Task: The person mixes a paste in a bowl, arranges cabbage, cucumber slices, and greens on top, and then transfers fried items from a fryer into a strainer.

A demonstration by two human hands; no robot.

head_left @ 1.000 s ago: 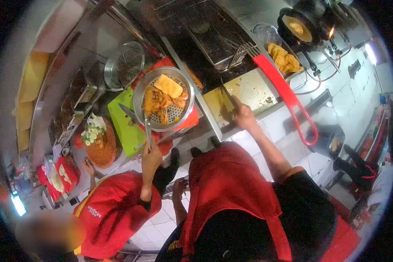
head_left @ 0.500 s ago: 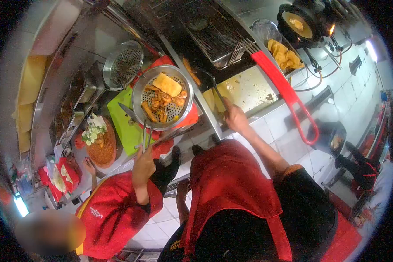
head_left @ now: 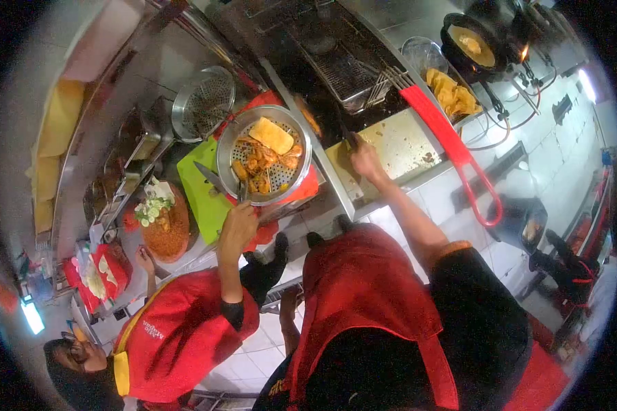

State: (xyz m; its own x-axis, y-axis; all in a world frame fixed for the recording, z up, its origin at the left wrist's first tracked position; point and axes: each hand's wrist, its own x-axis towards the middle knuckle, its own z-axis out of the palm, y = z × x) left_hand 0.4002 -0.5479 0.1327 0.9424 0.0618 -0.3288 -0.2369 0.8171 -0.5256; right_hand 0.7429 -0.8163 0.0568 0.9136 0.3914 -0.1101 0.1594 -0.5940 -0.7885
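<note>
My right hand [head_left: 367, 162] is closed around the handle of a dark, slim cooking utensil [head_left: 348, 134], whose far end reaches over the fryer [head_left: 336, 75]. Its working end is too dark to make out. Beyond the metal rim, a long browned piece of food [head_left: 310, 116] lies in the fryer. Low beside my red apron hangs my left hand [head_left: 290, 299], small in view and with its fingers unclear. To the left, a co-worker's hand [head_left: 238, 226] holds tongs in a perforated metal strainer [head_left: 225, 161] with fried pieces and a yellow slab.
A red-handled fork-like tool [head_left: 435, 123] lies across the fryer edge. Yellow fried sheets [head_left: 452, 92] fill a tray near a black pan [head_left: 466, 41] and a burner flame [head_left: 524, 53]. A green board [head_left: 206, 198] with a knife lies left, beside a rice platter [head_left: 168, 226].
My right hand has shifted slightly, and its utensil now points more steeply into the fryer. The co-worker's hand has moved up and right, its tongs reaching farther into the strainer.
</note>
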